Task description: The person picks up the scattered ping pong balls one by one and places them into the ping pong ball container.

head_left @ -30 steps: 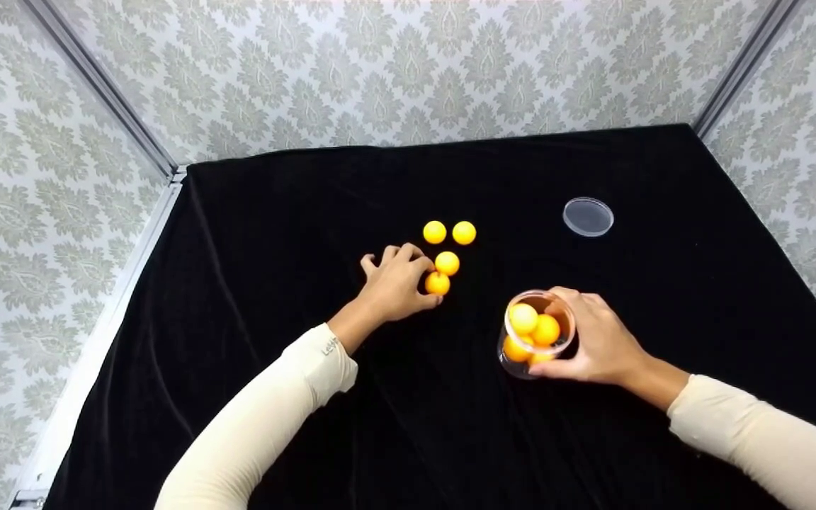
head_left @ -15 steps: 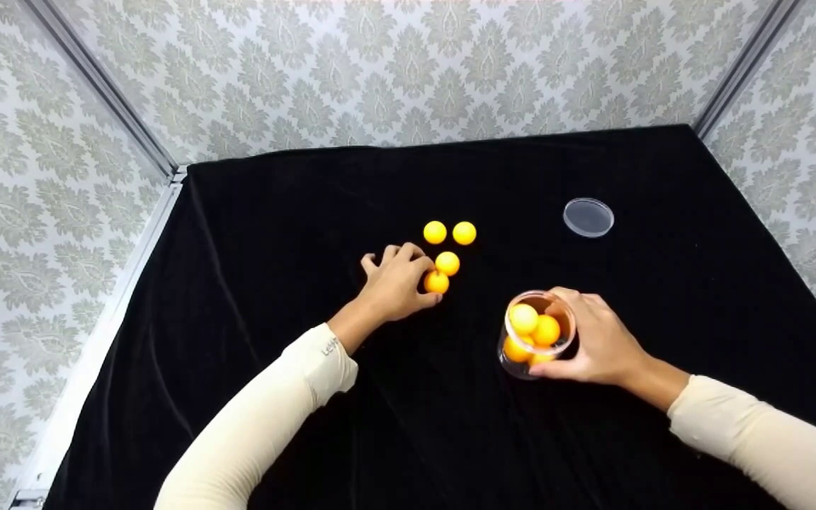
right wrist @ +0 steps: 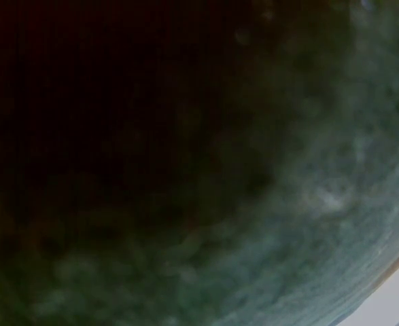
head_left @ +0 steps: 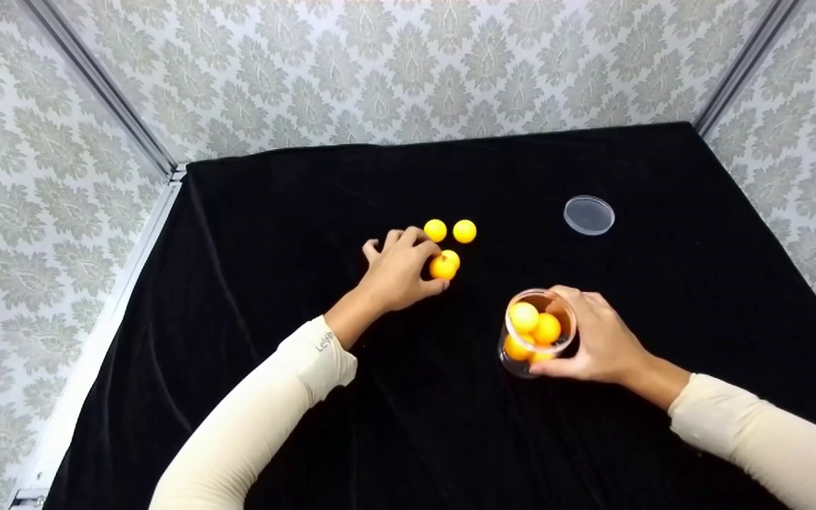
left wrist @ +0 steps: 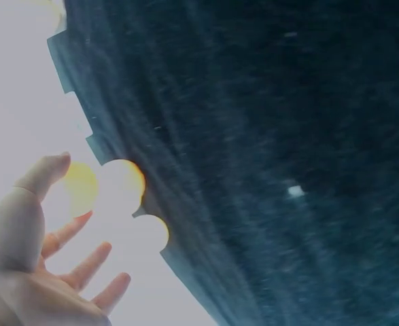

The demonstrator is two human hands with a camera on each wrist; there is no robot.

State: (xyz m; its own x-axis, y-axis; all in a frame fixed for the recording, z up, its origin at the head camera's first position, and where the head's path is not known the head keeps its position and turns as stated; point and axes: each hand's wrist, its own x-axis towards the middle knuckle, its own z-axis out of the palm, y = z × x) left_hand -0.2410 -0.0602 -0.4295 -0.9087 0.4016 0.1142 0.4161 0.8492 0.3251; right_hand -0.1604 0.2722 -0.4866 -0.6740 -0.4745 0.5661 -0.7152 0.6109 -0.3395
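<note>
My left hand [head_left: 401,273] pinches an orange ping-pong ball [head_left: 442,268] between thumb and index finger, its other fingers spread. In the left wrist view that ball [left wrist: 81,190] shows between thumb and index fingertip. Another ball [head_left: 455,258] is partly hidden right behind it. Two more, a left ball [head_left: 435,230] and a right ball [head_left: 465,231], lie a little farther back. My right hand [head_left: 596,340] grips a clear plastic jar [head_left: 511,361] from its right side, thumb at the front. The uncovered jar has several orange balls [head_left: 524,317] inside.
A clear round lid [head_left: 588,215] lies flat at the back right of the black cloth [head_left: 309,212] that covers the table. Patterned walls [head_left: 408,71] stand behind and on both sides. The right wrist view shows mostly dark, blurred cloth [right wrist: 287,258].
The left hand has moved slightly up and right in the head view with the pinched ball, which now overlaps the ball behind it. The right hand and jar have stayed put.
</note>
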